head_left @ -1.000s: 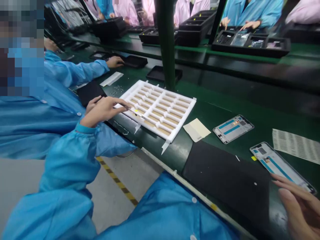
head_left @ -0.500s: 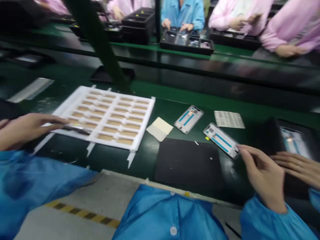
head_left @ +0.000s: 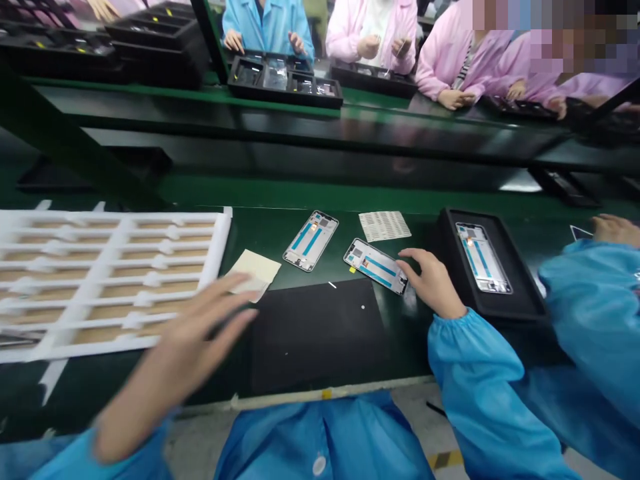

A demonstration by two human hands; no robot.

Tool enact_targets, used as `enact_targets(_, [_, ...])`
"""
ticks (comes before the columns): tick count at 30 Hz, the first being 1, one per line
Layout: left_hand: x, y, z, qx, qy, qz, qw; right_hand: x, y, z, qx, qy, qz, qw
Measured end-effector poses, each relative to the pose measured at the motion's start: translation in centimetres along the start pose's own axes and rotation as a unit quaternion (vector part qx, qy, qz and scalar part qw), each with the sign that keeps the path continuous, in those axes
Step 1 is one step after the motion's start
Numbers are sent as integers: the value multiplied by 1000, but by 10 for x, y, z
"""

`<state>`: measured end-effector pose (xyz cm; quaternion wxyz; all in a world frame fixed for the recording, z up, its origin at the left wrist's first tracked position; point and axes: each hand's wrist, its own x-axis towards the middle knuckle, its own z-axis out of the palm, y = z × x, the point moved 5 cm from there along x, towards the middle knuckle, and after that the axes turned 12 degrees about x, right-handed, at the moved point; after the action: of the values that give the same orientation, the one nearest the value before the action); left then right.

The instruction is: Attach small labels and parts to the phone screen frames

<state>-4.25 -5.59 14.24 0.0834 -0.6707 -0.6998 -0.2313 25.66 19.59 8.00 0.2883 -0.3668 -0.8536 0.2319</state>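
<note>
My left hand, blurred, is open with fingers stretched out above the table, near the cream paper square and the white tray's right edge. It holds nothing. Metal tweezers lie on the white slotted tray at the far left. With thumb and fingers, my right hand grips the right end of a silver phone frame with blue strips, which lies on the table. A second such phone frame lies tilted to its left. A black mat is in front of me.
A label sheet lies behind the phone frames. To the right, a black tray holds another phone frame. A co-worker's blue sleeve is beside it. Across the bench, people work at black compartment trays.
My left hand has let go of the tweezers and moved right, off the tray. My right hand stays at the phone frame's end. The view has turned right; the co-worker's hand has moved away from the black tray.
</note>
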Motion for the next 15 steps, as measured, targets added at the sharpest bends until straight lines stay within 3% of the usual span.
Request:
enact_targets(3, [13,51,59,-30,-115,66,991,-17,3,15,4,-44,-2,999])
enact_targets(6, [23,76,96,-16,-173,71,982,-28,10,27,10,-74,-2,997])
enact_targets(10, [35,74,102,-18,-174,3,985,-28,15,25,38,-41,9,998])
enact_targets(15, [42,86,89,-122,-135,-114,977,-33,14,13,125,2,113,986])
